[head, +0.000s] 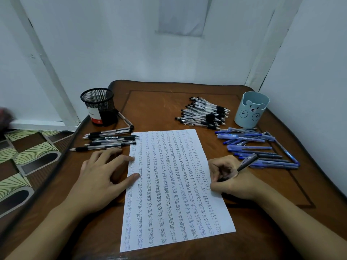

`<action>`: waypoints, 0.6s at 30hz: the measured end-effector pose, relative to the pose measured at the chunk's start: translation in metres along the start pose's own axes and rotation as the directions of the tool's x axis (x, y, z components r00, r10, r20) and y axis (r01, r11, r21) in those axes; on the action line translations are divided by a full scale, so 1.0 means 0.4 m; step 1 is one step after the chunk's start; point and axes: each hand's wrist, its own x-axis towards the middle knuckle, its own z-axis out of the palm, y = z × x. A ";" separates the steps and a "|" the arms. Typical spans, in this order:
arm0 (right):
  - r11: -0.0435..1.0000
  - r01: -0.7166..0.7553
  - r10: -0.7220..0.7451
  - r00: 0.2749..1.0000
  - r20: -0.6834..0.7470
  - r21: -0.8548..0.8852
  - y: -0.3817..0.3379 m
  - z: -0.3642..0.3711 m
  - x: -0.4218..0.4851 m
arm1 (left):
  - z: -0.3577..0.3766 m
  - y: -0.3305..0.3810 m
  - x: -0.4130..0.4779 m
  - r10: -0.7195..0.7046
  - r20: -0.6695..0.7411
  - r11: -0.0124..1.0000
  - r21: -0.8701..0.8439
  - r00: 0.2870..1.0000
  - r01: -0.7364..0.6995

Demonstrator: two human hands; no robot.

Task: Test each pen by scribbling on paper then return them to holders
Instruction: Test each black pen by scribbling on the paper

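A white sheet of paper (174,184) covered in columns of the word "test" lies in the middle of the wooden table (159,106). My left hand (105,175) rests flat on the paper's left edge, fingers spread. My right hand (231,177) grips a dark pen (246,163) with its tip down at the paper's right margin. A black mesh holder (98,106) stands at the back left, a light blue bear holder (251,109) at the back right. Both holders look empty.
Several black pens (110,138) lie left of the paper near the mesh holder. A pile of black pens (204,113) sits at the back centre. Several blue pens (259,149) lie beside my right hand. White walls close in behind; patterned floor shows at left.
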 end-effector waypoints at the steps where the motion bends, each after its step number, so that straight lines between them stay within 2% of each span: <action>1: 1.000 -0.001 0.001 1.000 0.010 0.008 0.002 -0.001 0.000 | 0.000 0.000 0.000 0.001 0.002 1.000 0.001 1.000 -0.001; 5: 0.998 -0.002 0.000 0.999 0.037 0.061 0.011 -0.009 0.002 | -0.001 0.002 0.000 -0.003 0.001 1.000 -0.004 1.000 0.003; 10: 1.000 0.008 -0.008 1.000 0.009 -0.017 0.008 0.001 0.005 | 0.001 0.001 0.000 -0.004 0.000 1.000 -0.002 1.000 0.004; 11: 1.000 -0.007 0.007 1.000 -0.009 0.016 0.009 0.002 0.007 | 0.000 0.002 0.000 -0.004 -0.003 1.000 -0.006 1.000 0.004; 13: 0.974 -0.067 0.085 0.994 -0.071 0.217 0.008 0.001 0.010 | -0.001 0.003 0.000 -0.008 0.000 1.000 -0.005 1.000 0.008; 15: 0.890 -0.133 0.214 0.967 -0.141 0.437 0.004 0.002 0.017 | -0.003 0.004 0.001 -0.013 0.012 1.000 0.004 1.000 0.013; 18: 0.867 -0.144 0.285 0.929 -0.237 0.477 -0.007 0.001 0.029 | -0.004 0.005 0.002 -0.017 0.020 1.000 0.015 1.000 0.017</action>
